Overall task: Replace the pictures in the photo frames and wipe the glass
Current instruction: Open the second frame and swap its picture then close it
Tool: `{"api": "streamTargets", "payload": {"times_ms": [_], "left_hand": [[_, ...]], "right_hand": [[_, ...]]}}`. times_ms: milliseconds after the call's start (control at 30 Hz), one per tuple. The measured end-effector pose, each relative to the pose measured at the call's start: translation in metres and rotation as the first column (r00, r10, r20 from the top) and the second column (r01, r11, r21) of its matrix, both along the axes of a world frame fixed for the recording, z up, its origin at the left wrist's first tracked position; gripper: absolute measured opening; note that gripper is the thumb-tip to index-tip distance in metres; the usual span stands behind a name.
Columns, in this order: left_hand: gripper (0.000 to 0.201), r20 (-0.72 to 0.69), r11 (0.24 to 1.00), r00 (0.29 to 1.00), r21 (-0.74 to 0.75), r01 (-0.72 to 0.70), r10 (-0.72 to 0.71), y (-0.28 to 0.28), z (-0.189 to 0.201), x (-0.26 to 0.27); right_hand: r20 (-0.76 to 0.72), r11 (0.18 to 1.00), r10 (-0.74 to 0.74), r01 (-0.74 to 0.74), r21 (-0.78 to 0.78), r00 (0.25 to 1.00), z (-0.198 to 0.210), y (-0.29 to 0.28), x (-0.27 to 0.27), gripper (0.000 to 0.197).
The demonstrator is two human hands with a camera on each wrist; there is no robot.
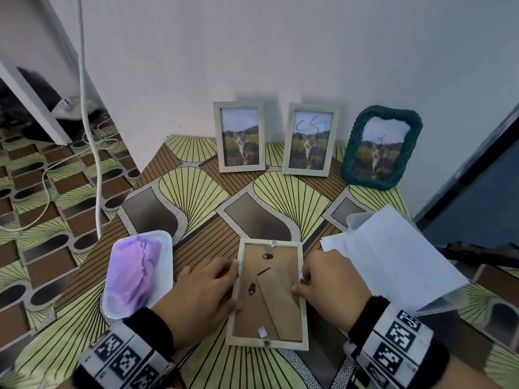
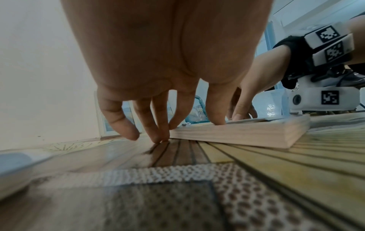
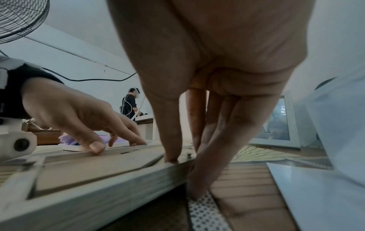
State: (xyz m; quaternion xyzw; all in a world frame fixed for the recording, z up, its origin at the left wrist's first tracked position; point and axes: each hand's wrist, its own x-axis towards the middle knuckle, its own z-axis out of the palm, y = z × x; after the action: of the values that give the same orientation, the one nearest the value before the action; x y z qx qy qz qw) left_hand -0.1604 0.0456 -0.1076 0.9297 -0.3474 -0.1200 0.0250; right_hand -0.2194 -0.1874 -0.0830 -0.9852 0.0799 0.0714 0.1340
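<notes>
No words or numbers can be read anywhere. The middle frame is showing a blue pen scribble on its glass, a loose squiggle that is not spelling any letter for sure. The green frame is showing a smaller blue scribble too, too faint to read. The wrist bands are carrying black and white square code marks, not writing. The same square marks are showing on the camera block in the left wrist view. The paper is looking blank from here.
</notes>
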Motion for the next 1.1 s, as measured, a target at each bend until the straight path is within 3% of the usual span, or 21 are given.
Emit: {"api": "streamTargets", "payload": {"times_ms": [267,400,500,600,933,1100], "left_hand": [[0.069,0.028,1.000,0.999,0.020,0.019,-0.019,-0.006,-0.005,0.000],[0.071,0.011,0.999,0.999,-0.011,0.050,-0.050,-0.008,-0.005,0.002],[0.071,0.011,0.998,0.998,-0.027,0.058,-0.057,-0.006,-0.006,0.002],[0.070,0.012,0.997,0.998,-0.049,0.063,-0.063,-0.006,-0.007,0.002],[0.056,0.031,0.992,0.992,0.004,0.122,-0.122,-0.004,-0.014,-0.005],[0.055,0.019,0.992,0.993,-0.061,0.113,-0.113,-0.004,-0.003,-0.001]], "right_hand": [[0.018,0.995,0.052,-0.050,-0.082,0.998,-0.002,0.011,-0.008,0.025],[-0.040,0.980,0.114,-0.118,-0.158,0.993,-0.004,0.014,-0.012,0.035],[-0.084,0.971,0.150,-0.163,-0.176,0.985,-0.003,0.020,-0.017,0.020],[-0.132,0.949,0.205,-0.230,-0.217,0.970,-0.001,0.020,-0.019,0.031],[-0.010,0.929,0.329,-0.326,-0.178,0.944,-0.008,0.003,-0.020,0.033],[0.040,0.927,0.348,-0.338,-0.163,0.936,-0.004,0.000,-0.018,0.033]]}}
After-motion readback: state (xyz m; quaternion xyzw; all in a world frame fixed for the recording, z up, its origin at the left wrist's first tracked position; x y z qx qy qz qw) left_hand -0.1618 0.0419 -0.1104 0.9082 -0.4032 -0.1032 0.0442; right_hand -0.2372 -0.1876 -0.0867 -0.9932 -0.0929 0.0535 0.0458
